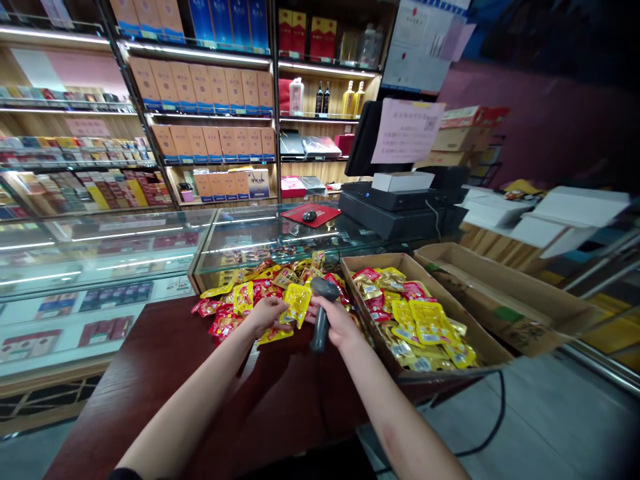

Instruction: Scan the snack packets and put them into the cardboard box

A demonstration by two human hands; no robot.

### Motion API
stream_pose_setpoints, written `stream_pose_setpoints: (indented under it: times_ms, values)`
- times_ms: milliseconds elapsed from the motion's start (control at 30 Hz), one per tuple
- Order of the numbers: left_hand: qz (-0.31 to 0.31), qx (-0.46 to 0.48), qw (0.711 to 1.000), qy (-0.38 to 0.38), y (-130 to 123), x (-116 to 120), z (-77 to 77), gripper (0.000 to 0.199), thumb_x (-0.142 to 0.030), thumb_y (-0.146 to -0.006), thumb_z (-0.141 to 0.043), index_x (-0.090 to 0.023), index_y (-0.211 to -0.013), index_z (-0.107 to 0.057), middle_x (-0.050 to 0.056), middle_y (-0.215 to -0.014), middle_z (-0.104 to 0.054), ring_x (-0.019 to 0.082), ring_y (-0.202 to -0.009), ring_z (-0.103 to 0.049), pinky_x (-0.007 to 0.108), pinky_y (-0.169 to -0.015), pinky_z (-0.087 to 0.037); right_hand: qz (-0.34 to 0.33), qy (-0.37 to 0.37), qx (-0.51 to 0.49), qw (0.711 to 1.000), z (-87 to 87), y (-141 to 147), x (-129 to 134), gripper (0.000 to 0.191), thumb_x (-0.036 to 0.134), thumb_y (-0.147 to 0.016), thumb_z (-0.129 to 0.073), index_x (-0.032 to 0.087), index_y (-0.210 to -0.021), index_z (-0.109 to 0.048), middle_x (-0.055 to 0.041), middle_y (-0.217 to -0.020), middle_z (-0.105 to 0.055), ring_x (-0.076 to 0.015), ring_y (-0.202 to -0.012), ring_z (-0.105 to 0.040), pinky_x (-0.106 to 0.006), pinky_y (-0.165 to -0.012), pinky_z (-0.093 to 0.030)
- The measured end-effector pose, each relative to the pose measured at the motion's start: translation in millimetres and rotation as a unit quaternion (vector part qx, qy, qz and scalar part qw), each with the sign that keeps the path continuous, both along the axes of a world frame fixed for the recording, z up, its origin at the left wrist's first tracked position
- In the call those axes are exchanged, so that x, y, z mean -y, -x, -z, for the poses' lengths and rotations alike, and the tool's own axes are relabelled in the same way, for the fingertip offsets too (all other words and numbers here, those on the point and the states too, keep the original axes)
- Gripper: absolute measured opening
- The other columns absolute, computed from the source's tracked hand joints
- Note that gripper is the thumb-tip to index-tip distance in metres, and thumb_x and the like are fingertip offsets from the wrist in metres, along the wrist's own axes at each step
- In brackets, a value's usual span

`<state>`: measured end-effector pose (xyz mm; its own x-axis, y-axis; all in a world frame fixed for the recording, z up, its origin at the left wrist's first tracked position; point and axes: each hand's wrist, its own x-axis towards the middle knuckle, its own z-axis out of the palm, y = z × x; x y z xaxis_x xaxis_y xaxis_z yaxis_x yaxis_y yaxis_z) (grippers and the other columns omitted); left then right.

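Note:
My right hand (336, 321) is closed around a dark grey handheld barcode scanner (321, 327), its head pointing away from me. Between the fingers of my left hand (267, 315) is the edge of a yellow snack packet (297, 303), held up just left of the scanner. Behind and left of my hands lies a heap of red, yellow and gold snack packets (243, 298) on the dark red-brown table (165, 333). To the right, an open cardboard box (370, 320) holds many more of these packets.
A second cardboard box (505, 300) stands open at the right. Behind the heap is a glass display counter (240, 230) with a mouse (309, 216) on a red mat and a monitor (365, 140). A black cable (501, 407) hangs at the table's right.

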<state>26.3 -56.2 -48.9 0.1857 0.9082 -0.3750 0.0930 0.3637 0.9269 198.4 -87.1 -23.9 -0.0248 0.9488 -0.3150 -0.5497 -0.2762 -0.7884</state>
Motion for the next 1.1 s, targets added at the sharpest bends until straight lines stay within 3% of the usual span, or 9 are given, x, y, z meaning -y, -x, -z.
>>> stream_pose_setpoints:
  times_ms: [200,467,600,733,833,967,1100]
  values:
    - [0.011,0.124,0.99,0.062,-6,7,-14.6,0.029,-0.035,-0.073,-0.07,-0.015,-0.087,-0.055,-0.002,-0.059,-0.058,0.013,-0.06,-0.064,0.034,-0.066,-0.057,-0.008,-0.04,0.056,0.998,-4.8,1,-5,0.027,0.023,-0.063,-0.072,0.016,-0.087,-0.061,0.0017,-0.058,-0.061,-0.013,-0.054,-0.061,-0.022,-0.048,-0.05]
    - [0.034,0.093,0.995,0.012,-2,2,-16.6,0.046,-0.04,-0.058,-0.081,-0.016,-0.089,-0.058,0.0,-0.07,-0.064,0.01,-0.053,-0.06,0.022,-0.05,-0.053,-0.034,-0.065,0.095,0.993,-15.3,1,-2,0.032,0.027,-0.06,-0.073,0.014,-0.088,-0.062,0.0025,-0.056,-0.06,-0.0118,-0.049,-0.058,-0.023,-0.048,-0.049]
    - [0.056,0.097,0.993,0.04,3,-3,-12.6,0.046,-0.037,-0.056,-0.082,-0.015,-0.09,-0.06,0.002,-0.075,-0.066,0.009,-0.052,-0.06,0.022,-0.049,-0.053,-0.041,-0.074,0.106,0.991,-14.7,-1,3,0.033,0.026,-0.06,-0.073,0.014,-0.089,-0.064,-0.0015,-0.067,-0.066,-0.0143,-0.059,-0.063,-0.025,-0.054,-0.051]
    - [0.042,0.124,0.988,0.083,12,-15,-8.1,0.043,-0.031,-0.056,-0.083,-0.016,-0.086,-0.057,-0.001,-0.07,-0.064,0.008,-0.048,-0.057,0.03,-0.056,-0.057,-0.026,-0.098,0.152,0.983,-12.7,-4,18,0.031,0.027,-0.06,-0.074,0.016,-0.087,-0.066,-0.0043,-0.084,-0.069,-0.0172,-0.078,-0.065,-0.027,-0.068,-0.053]
    - [0.028,0.116,0.988,0.102,14,-27,-6.9,0.042,-0.027,-0.057,-0.083,-0.017,-0.087,-0.055,-0.003,-0.069,-0.064,0.009,-0.048,-0.057,0.036,-0.061,-0.058,-0.044,-0.109,0.189,0.975,-10.8,-3,37,0.03,0.03,-0.063,-0.073,0.016,-0.088,-0.066,-0.0054,-0.091,-0.069,-0.018,-0.082,-0.066,-0.027,-0.068,-0.053]
    - [0.025,0.094,0.99,0.105,9,-41,-11.0,0.042,-0.027,-0.058,-0.082,-0.018,-0.089,-0.054,-0.001,-0.073,-0.066,0.013,-0.056,-0.063,0.036,-0.062,-0.058,-0.096,-0.101,0.212,0.967,-3.4,5,62,0.025,0.036,-0.067,-0.069,0.016,-0.08,-0.061,-0.0038,-0.074,-0.066,-0.0157,-0.057,-0.063,-0.025,-0.047,-0.049]
    - [0.028,0.093,0.99,0.103,4,-47,-14.8,0.039,-0.027,-0.061,-0.081,-0.018,-0.086,-0.052,-0.003,-0.073,-0.065,0.012,-0.053,-0.062,0.036,-0.062,-0.058,-0.115,-0.098,0.258,0.954,7.0,13,76,0.023,0.036,-0.072,-0.063,0.017,-0.063,-0.054,0.0034,-0.049,-0.051,-0.0086,-0.037,-0.046,-0.02,-0.035,-0.037]
